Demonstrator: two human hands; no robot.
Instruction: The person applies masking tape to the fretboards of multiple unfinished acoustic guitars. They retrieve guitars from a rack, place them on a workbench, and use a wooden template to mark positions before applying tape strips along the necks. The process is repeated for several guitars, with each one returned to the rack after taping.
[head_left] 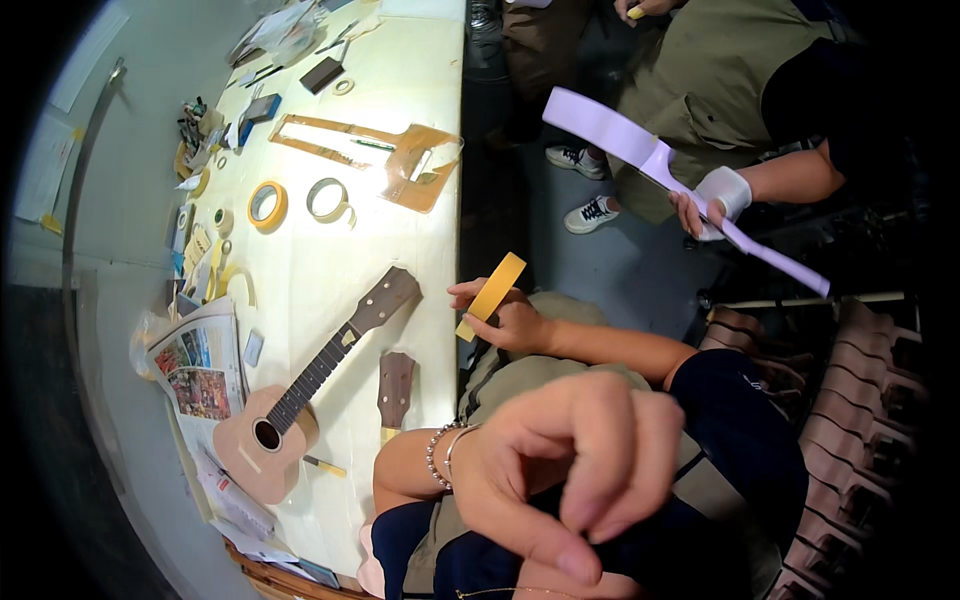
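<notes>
Close to the camera, my left hand (pixel 580 465) is raised with its fingers curled in toward the thumb; anything between the fingertips is too hard to make out. A beaded bracelet (pixel 436 458) circles that wrist. Beyond it, at the table's edge, my right hand (pixel 515 322) grips a roll of yellow tape (pixel 493 295), seen edge-on. On the table to the left lies a small unvarnished ukulele (pixel 262 475), its dark headstock pointing away and to the right. A second dark headstock (pixel 397 378) lies beside it, its lower part hidden behind my left arm.
The pale table (pixel 330 240) bears tape rolls (pixel 267 205), a brown transparent template (pixel 418 185), newspaper (pixel 195 370) and a small brush-like tool (pixel 325 467). At right, another person's hand (pixel 715 205) holds a long lilac piece (pixel 625 135). Pinkish curved wooden parts (pixel 850 440) stand racked behind.
</notes>
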